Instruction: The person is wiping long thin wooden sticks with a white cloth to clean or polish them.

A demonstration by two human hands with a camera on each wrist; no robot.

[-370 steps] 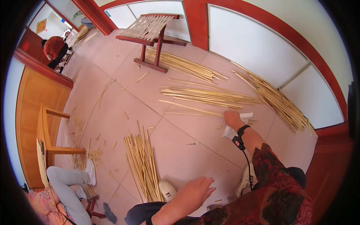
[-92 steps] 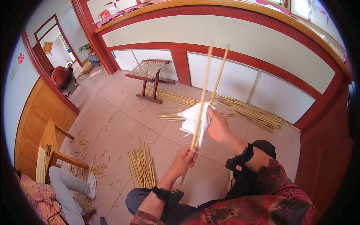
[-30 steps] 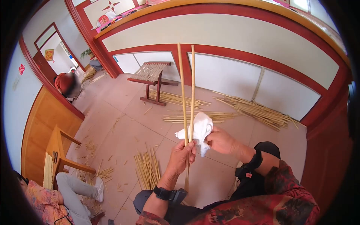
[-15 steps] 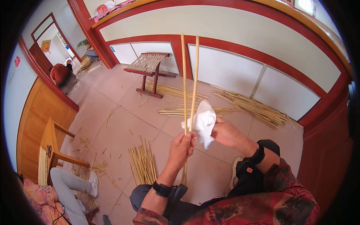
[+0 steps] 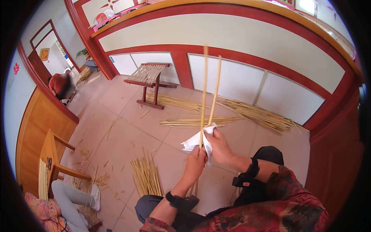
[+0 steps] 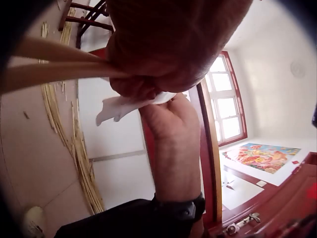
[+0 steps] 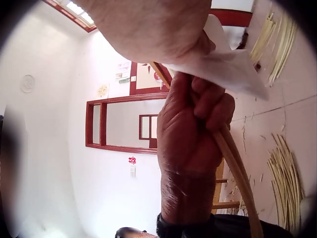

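Observation:
Two long thin sticks [image 5: 204, 89] stand nearly upright in the head view, spread apart at their tops. My left hand [image 5: 195, 161] grips both of them low down, and their lower ends stick out below it. Just above and to the right, my right hand [image 5: 219, 146] pinches a white cloth [image 5: 195, 141] round one stick. In the left wrist view the cloth [image 6: 119, 108] hangs between the two hands. The right wrist view shows the left fingers [image 7: 210, 101] curled on the sticks [image 7: 238, 173], right below the cloth.
A woven-top stool [image 5: 148, 73] stands by the cabinets. Bundles of sticks lie on the floor [image 5: 262, 116] beyond my hands, with another bundle [image 5: 147, 176] near my left knee. A seated person's leg [image 5: 75, 193] and a wooden chair [image 5: 58, 158] are at the left.
Since half a second ago, my right hand has moved left, close to my left hand, and the cloth has gone from bunched beside the sticks to round one. Earlier, the left hand was empty.

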